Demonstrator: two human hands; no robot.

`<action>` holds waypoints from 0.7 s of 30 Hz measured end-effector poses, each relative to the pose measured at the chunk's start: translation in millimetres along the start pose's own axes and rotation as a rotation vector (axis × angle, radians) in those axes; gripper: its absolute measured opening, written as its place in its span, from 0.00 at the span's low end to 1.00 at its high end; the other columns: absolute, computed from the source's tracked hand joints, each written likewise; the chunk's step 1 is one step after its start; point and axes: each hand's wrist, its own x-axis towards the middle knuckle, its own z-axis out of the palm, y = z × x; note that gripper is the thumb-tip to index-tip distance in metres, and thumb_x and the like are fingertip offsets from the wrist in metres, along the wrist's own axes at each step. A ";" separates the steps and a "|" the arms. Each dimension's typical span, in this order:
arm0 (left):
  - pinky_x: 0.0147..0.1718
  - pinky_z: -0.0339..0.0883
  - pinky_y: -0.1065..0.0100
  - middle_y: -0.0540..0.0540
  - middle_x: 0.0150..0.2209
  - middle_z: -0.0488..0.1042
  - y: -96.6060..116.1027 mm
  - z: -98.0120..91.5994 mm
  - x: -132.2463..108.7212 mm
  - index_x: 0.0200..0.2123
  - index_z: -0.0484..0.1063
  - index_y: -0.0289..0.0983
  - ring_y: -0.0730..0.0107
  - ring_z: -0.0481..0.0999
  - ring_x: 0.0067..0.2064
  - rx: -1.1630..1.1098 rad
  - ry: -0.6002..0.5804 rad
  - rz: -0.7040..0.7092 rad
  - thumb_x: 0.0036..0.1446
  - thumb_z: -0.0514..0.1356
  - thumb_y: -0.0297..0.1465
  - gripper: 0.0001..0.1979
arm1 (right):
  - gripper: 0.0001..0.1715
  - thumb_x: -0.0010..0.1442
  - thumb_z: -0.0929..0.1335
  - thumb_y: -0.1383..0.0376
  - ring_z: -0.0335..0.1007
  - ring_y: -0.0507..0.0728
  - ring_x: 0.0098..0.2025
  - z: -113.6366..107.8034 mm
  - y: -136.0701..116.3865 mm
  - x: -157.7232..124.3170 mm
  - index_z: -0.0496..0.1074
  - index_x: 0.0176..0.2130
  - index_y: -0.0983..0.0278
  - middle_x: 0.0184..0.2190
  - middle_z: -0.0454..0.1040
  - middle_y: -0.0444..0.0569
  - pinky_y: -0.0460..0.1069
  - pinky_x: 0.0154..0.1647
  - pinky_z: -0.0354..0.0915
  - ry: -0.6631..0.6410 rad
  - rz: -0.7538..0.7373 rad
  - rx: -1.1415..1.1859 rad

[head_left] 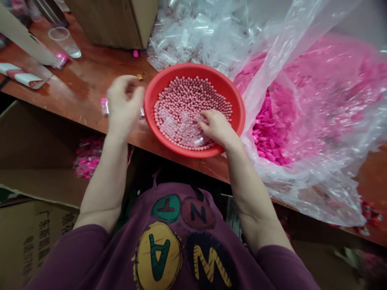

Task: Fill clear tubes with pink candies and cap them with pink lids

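Note:
A red bowl (pixel 195 150) holds many small pink beads (pixel 193 94) and several clear plastic containers (pixel 169 123) lying on them. My right hand (pixel 217 125) reaches over the bowl's right side, its fingers closed on a clear plastic container (pixel 198 117) among the beads. Just left of the bowl, my left hand (pixel 124 102) hovers above the table, slightly blurred. Its thumb and forefinger are apart, with nothing visible between them. A small pink-capped container (pixel 104 106) lies beside that hand, and part of another clear one shows between hand and bowl.
Clear containers (pixel 196 32) are heaped behind the bowl, near a cardboard box (pixel 111 22). On the right, a plastic bag (pixel 326 92) holds pink caps (pixel 269 133). An open carton (pixel 39 173) below left contains pink-capped containers (pixel 89 157). A clear cup (pixel 65 41) stands back left.

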 end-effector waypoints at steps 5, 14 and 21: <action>0.46 0.73 0.63 0.45 0.41 0.82 67.8 81.5 -23.7 0.41 0.80 0.34 0.68 0.79 0.42 -0.486 -0.527 -0.245 0.54 0.74 0.29 0.12 | 0.30 0.63 0.79 0.47 0.81 0.61 0.50 3.4 2.8 -13.3 0.76 0.57 0.55 0.55 0.83 0.50 0.60 0.59 0.79 0.262 -0.036 0.786; 0.49 0.73 0.61 0.42 0.41 0.82 72.3 121.3 -4.4 0.41 0.80 0.33 0.62 0.79 0.44 -0.212 -0.680 -0.044 0.57 0.69 0.30 0.09 | 0.29 0.67 0.76 0.41 0.82 0.59 0.48 -6.3 12.3 -43.3 0.79 0.58 0.53 0.61 0.79 0.51 0.60 0.55 0.82 0.441 -0.092 0.761; 0.63 0.68 0.52 0.29 0.50 0.80 56.2 153.6 39.2 0.43 0.81 0.28 0.44 0.80 0.58 0.716 -0.835 0.436 0.63 0.53 0.17 0.16 | 0.17 0.72 0.72 0.52 0.84 0.59 0.42 -37.1 70.0 -113.7 0.82 0.55 0.55 0.48 0.86 0.49 0.59 0.50 0.83 0.739 0.174 0.576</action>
